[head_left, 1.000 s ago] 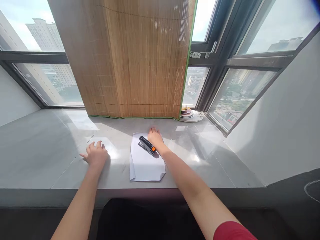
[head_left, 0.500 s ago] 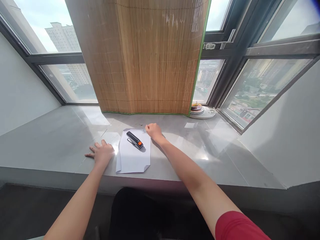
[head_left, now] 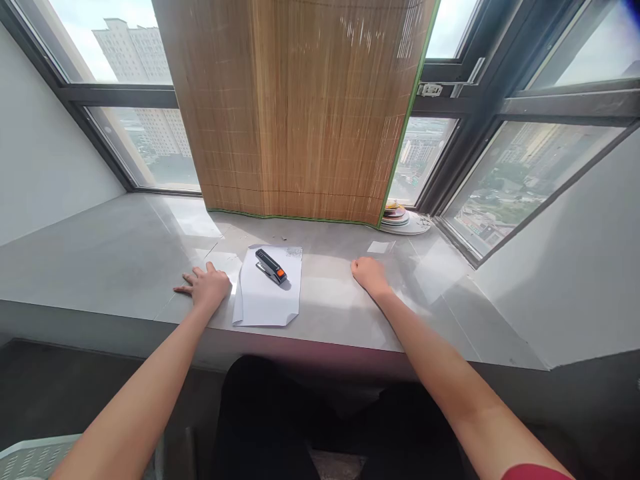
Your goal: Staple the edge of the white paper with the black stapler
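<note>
A black stapler (head_left: 271,267) with an orange patch at its near end lies tilted across a stack of white paper (head_left: 267,303). The paper's left edge and lower right corner curl, and faint printing marks its upper right corner. To the left of the sheets, my left hand (head_left: 209,285) rests on the grey windowsill (head_left: 330,303) with fingers spread and nothing in them. Well to the right of the paper, my right hand (head_left: 369,273) lies on the sill as a loose fist. Nothing shows sticking out of it; the palm side is hidden.
A bamboo blind (head_left: 305,120) hangs down to the back of the sill. Stacked plates (head_left: 406,223) stand at the back right, partly behind it. A small white rectangle (head_left: 379,247) shows on the sill beyond my right hand. A pale plastic basket (head_left: 35,457) is low at left.
My right hand has moved right, away from the paper's upper right corner, still curled. My left hand, the stapler and the paper stay in place; the view has shifted slightly.
</note>
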The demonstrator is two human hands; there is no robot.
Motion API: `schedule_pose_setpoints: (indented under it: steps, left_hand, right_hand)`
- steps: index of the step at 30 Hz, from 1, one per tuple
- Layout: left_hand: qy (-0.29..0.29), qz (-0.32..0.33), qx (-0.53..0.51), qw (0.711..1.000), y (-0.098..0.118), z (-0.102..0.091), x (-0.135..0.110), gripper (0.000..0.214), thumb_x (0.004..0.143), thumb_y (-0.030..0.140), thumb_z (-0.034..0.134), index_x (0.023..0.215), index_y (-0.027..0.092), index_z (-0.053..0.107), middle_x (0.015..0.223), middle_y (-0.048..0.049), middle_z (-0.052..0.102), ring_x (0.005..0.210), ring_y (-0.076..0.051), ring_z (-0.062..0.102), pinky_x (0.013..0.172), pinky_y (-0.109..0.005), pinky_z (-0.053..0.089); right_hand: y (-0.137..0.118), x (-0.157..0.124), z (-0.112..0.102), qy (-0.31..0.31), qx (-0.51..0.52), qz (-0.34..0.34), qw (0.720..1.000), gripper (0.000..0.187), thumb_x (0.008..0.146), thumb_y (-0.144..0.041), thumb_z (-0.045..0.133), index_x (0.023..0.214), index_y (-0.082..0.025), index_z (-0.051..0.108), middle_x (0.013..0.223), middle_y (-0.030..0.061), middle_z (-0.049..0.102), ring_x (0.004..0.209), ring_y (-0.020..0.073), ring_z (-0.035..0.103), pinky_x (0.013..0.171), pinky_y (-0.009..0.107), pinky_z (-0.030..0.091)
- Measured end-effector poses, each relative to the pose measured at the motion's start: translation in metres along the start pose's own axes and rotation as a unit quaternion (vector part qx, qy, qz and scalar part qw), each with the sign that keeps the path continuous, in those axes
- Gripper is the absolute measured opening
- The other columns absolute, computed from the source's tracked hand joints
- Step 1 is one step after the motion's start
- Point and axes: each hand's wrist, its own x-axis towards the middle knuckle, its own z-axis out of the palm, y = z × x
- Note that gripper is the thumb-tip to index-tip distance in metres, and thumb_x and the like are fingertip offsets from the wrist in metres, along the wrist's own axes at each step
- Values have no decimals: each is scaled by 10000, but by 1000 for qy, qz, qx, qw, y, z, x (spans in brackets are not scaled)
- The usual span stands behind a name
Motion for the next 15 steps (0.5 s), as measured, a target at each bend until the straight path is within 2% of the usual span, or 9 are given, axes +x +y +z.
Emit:
schedule_pose_setpoints:
  steps: [3,5,7,8,9,11,13,15]
  left_hand:
    - [3,-3,-2,1000,0,1,1,522,1012,295,391,1437,113,632,1637,-359,448,1601,-622,276,1151,-928,235]
    - [2,-5,-2,1000,2,-1,0,529,1013,291,381,1447,113,624,1622,-362,454,1598,-620,284,1142,-924,255]
    - [-3,-8,-1,1000,4,-4,-2,529,1012,287,374,1448,113,619,1609,-368,457,1592,-621,293,1130,-924,273]
    - [-4,-8,0,1000,5,-6,-4,529,1011,288,375,1447,112,618,1606,-369,459,1589,-619,297,1128,-921,281]
    - [-5,-9,2,1000,6,-8,-5,529,1010,290,379,1447,112,618,1606,-366,461,1588,-615,302,1132,-914,288]
    - [-4,-13,6,1000,8,-11,-7,526,1015,297,385,1450,117,620,1606,-353,469,1586,-601,314,1148,-894,297]
    - [-2,-15,6,1000,9,-13,-8,520,1024,305,378,1445,122,622,1603,-349,473,1580,-598,321,1146,-891,302]
    - [-2,-13,2,1000,9,-13,-8,518,1034,309,354,1430,116,626,1596,-363,469,1568,-614,321,1117,-907,311]
  right_hand:
    - [-25,-2,-1,2,45,-31,999,482,1092,-295,437,731,-172,732,853,140,752,821,243,677,761,325,413]
    - [-60,-5,3,-4,87,-68,994,466,1109,-337,424,815,-186,752,908,102,773,844,223,682,760,305,442]
    - [-105,-8,10,-11,142,-118,983,443,1134,-392,395,1003,-222,783,1071,56,803,967,199,712,822,277,489]
    - [-128,-11,15,-13,182,-150,972,454,1150,-419,361,1122,-247,781,1190,41,802,1070,193,717,888,275,508]
    - [-150,-13,20,-23,250,-193,949,430,1143,-455,401,1231,-245,766,1299,61,784,1166,215,710,956,302,518]
    - [-185,-20,29,-62,334,-255,905,439,1052,-509,626,1415,-275,705,1438,88,737,1250,267,697,1013,358,529]
    - [-204,-26,38,-94,362,-270,887,592,957,-392,767,1529,-317,633,1437,90,738,1206,292,716,986,379,542]
    - [-209,-31,42,-106,357,-248,894,669,952,-241,721,1595,-345,569,1333,64,778,1109,275,740,935,368,550]
